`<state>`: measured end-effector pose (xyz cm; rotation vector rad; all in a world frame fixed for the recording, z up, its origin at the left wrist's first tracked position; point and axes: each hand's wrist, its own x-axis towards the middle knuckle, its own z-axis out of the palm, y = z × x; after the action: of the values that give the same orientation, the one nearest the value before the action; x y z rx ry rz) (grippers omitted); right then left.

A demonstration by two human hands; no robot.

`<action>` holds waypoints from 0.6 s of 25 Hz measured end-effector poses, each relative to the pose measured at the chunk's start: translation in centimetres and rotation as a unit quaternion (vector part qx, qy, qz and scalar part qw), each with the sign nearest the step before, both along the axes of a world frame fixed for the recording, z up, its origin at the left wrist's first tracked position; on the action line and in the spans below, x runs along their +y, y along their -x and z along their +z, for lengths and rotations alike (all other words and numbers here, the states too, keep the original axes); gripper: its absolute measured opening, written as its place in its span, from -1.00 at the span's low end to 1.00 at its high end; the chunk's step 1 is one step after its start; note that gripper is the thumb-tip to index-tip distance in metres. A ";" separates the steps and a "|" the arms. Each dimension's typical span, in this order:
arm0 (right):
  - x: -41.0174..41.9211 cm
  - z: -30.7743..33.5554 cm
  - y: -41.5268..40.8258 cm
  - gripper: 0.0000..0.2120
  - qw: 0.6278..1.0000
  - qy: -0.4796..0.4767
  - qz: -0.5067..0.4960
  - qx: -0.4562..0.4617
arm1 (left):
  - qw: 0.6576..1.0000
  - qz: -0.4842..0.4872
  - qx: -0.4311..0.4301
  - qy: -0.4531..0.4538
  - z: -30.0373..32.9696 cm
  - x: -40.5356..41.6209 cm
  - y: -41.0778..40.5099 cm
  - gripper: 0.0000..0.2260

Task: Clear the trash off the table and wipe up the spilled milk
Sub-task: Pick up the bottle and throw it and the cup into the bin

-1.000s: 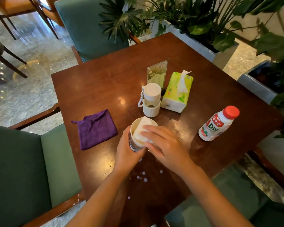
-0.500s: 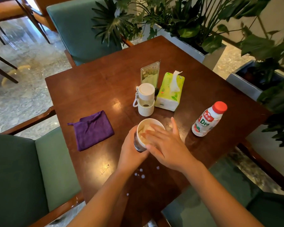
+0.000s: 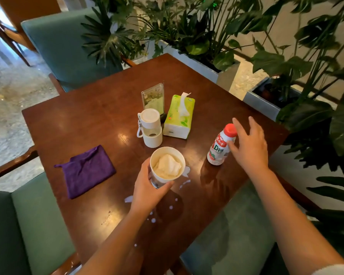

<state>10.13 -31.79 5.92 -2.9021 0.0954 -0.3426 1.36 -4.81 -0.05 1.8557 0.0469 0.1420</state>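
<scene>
My left hand (image 3: 147,193) grips a white paper cup (image 3: 160,179) near the middle of the brown table (image 3: 87,120); a crumpled white tissue (image 3: 168,165) is stuffed inside it. My right hand (image 3: 248,145) is open with fingers spread, right beside a small milk bottle (image 3: 219,149) with a red cap, thumb touching its side. White milk drops (image 3: 184,183) lie on the wood beside and in front of the cup. A folded purple cloth (image 3: 87,170) lies at the left.
Behind the cup stand a small white lidded bottle (image 3: 149,127), a green tissue pack (image 3: 178,118) and a clear sign holder (image 3: 153,98). Green chairs (image 3: 68,48) surround the table. Planters with large leaves (image 3: 216,36) crowd the far and right sides.
My right hand left the cup after pushing the tissue in and moved right to the milk bottle. My left hand has stayed around the cup.
</scene>
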 end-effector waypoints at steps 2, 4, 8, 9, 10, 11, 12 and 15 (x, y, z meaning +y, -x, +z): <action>-0.8 -1.1 -1.3 -0.36 0.998 0.035 0.016 0.043 | 1.000 0.003 0.001 -0.004 0.1 0.0 0.2 -0.30; -1.1 -2.1 -2.1 -0.35 0.997 0.036 0.028 0.058 | 1.000 0.007 -0.002 -0.009 0.2 0.0 0.3 -0.30; -1.2 -3.1 -2.5 -0.39 0.998 -0.013 0.037 0.039 | 1.000 0.013 -0.011 -0.025 0.6 0.0 0.4 -0.31; -1.1 -3.1 -2.4 -0.42 0.999 -0.024 0.041 0.023 | 0.999 0.013 -0.011 -0.028 0.6 -0.1 0.4 -0.31; -0.8 -2.9 -2.4 -0.47 0.998 -0.035 0.051 0.004 | 0.999 0.013 -0.011 -0.033 0.6 -0.1 0.4 -0.31; -0.4 -2.7 -2.2 -0.52 0.997 -0.046 0.068 -0.011 | 0.999 0.013 -0.010 -0.037 0.6 -0.1 0.4 -0.30; 0.1 -2.4 -2.0 -0.55 0.994 -0.058 0.089 -0.018 | 0.999 0.015 -0.010 -0.039 0.5 -0.2 0.4 -0.30; 1.8 -1.2 -1.1 -0.57 0.986 -0.069 0.151 -0.027 | 0.999 0.030 -0.009 -0.032 0.6 0.0 0.4 -0.30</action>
<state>11.24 -29.96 4.76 -2.7112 -0.3141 -0.3430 0.92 -4.84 0.50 1.9168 0.0851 0.2041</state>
